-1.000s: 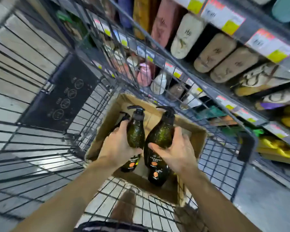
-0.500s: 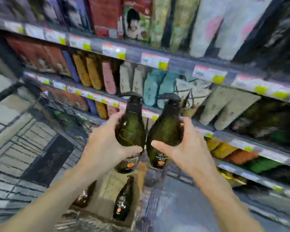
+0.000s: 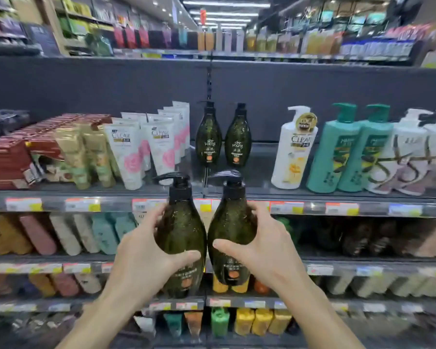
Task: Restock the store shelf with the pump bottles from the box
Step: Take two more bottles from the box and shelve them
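Note:
I hold two dark green pump bottles upright and side by side in front of the shelving. My left hand [image 3: 139,258] grips the left pump bottle [image 3: 180,230]; my right hand [image 3: 267,250] grips the right pump bottle [image 3: 230,222]. Both bottles touch at their bellies, just below the front edge of the top shelf [image 3: 249,177]. Two matching pump bottles [image 3: 209,137] [image 3: 238,138] stand at the back of that shelf, with bare shelf in front of them. The box is out of view.
White Clear tubes [image 3: 126,152] stand left of the gap. A white Clear pump bottle [image 3: 293,149] and teal pump bottles [image 3: 337,152] stand to its right. Price tags [image 3: 81,204] line the shelf edge. Lower shelves hold tubes and bottles.
Both hands lifted the two bottles out of the box in the cart and up to the shelving. My view swung up from the cart to the top shelf.

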{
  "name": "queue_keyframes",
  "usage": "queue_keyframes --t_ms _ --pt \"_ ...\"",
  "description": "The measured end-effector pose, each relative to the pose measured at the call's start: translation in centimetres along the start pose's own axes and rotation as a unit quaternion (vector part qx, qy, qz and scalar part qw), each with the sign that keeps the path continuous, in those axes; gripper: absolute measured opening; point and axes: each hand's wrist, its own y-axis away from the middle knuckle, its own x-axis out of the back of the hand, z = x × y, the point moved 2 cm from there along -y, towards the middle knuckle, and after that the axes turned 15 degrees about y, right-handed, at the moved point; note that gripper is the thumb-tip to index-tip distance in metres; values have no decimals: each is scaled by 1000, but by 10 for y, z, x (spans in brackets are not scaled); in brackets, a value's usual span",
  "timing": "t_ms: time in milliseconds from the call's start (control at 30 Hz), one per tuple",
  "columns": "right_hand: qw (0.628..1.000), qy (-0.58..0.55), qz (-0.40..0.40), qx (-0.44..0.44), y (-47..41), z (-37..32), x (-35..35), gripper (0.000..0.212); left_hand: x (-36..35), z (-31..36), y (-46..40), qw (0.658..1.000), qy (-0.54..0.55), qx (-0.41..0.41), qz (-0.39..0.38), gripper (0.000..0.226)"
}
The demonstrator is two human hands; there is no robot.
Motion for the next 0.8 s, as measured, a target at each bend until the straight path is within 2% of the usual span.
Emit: queue_keyframes --t_ms 100,400,600,800 --pt "999 -15 31 -14 -18 6 12 71 -11 11 -25 1000 18 -16 -4 104" --pt "993 -24 114 -6 -137 -3 27 80 -10 26 -121 996 22 -81 -18 102" --pt "993 -20 112 -34 -219 11 1 82 -7 25 -180 994 62 -89 -16 98" --pt "991 -11 115 -67 -247 43 -23 87 -18 19 -214 994 59 -90 -34 100"
